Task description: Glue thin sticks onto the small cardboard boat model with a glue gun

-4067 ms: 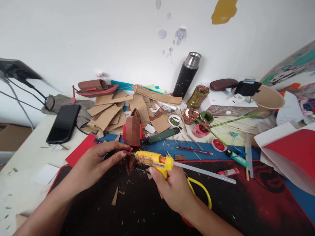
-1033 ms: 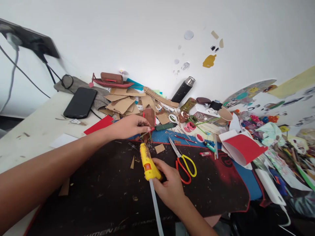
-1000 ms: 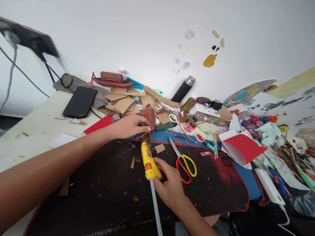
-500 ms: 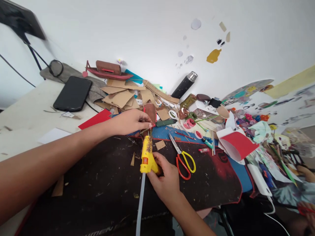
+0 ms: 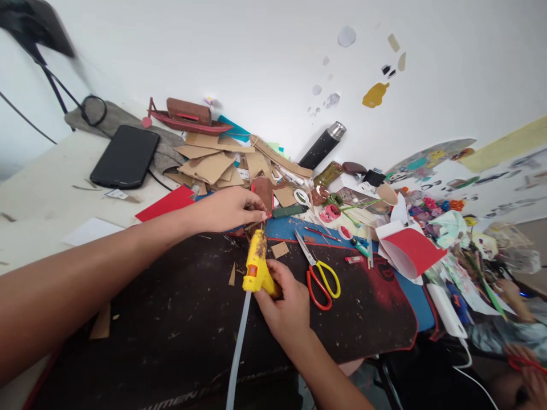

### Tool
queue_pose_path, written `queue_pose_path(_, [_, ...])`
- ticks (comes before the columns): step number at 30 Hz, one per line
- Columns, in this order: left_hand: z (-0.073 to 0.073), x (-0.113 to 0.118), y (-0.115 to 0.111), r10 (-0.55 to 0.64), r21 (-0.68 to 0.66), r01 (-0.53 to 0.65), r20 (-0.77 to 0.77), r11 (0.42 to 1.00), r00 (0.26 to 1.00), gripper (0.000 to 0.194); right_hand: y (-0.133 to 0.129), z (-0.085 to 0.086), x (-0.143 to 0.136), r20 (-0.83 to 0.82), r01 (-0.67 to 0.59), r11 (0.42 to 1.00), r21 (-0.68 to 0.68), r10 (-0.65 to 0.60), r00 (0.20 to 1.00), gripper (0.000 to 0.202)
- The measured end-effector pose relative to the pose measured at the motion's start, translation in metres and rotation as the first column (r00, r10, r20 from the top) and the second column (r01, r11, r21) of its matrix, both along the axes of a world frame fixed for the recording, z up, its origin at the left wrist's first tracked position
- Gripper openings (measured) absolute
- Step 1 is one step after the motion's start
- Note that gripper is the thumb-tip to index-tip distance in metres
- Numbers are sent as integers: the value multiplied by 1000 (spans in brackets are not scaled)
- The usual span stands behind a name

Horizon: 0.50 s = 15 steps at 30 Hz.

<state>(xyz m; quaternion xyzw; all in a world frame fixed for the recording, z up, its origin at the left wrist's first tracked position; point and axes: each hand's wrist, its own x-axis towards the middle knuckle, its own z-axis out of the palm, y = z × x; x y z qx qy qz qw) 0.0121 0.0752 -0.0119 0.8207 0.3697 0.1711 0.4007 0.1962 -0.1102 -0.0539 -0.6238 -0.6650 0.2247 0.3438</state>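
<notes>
My right hand [image 5: 288,302] is wrapped round the grip of a yellow glue gun [image 5: 256,256], whose nozzle points away from me. A long translucent glue stick [image 5: 238,350] sticks out of its rear. Just past the nozzle, my left hand [image 5: 235,209] has its thumb and fingers pinched together on something small that I cannot make out. A brown piece with a red edge [image 5: 262,193] lies right behind those fingertips. Scissors [image 5: 318,273] with one red and one yellow handle rest on the dark mat to the right of the glue gun.
Cardboard scraps [image 5: 211,165], a model boat [image 5: 188,117] and a black flask [image 5: 322,145] line the wall. A phone [image 5: 126,156] is at the left. Red paper [image 5: 412,250] and a white power strip [image 5: 447,310] are at the right. Another person's hands [image 5: 527,370] show at the right edge.
The glue gun has moved slightly up, its nozzle nearer my left fingertips. The view has shifted a little. More of the other person's arm and hands shows at the right.
</notes>
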Motion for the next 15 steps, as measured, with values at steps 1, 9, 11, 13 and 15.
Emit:
queue_pose_path(1, [0, 0, 0, 1, 3, -1, 2, 1000, 1000, 41, 0, 0, 0, -3, 3, 1000, 0, -3, 1000, 34])
queue_pose_path(9, [3, 0, -1, 0, -16, 0, -6, 1000, 1000, 43, 0, -2, -2, -16, 16, 1000, 9, -16, 1000, 35])
queue_pose_path(11, [4, 0, -2, 4, -20, -4, -4, 1000, 1000, 43, 1, -3, -2, -18, 16, 1000, 7, -16, 1000, 35])
queue_pose_path(13, [4, 1, -2, 8, -20, -8, -3, 1000, 1000, 42, 1, -4, -2, -16, 19, 1000, 6, -19, 1000, 36])
queue_pose_path(15, [4, 1, -2, 7, -21, -7, -1, 1000, 1000, 41, 1, -5, -2, -13, 32, 999, 0, -32, 999, 37])
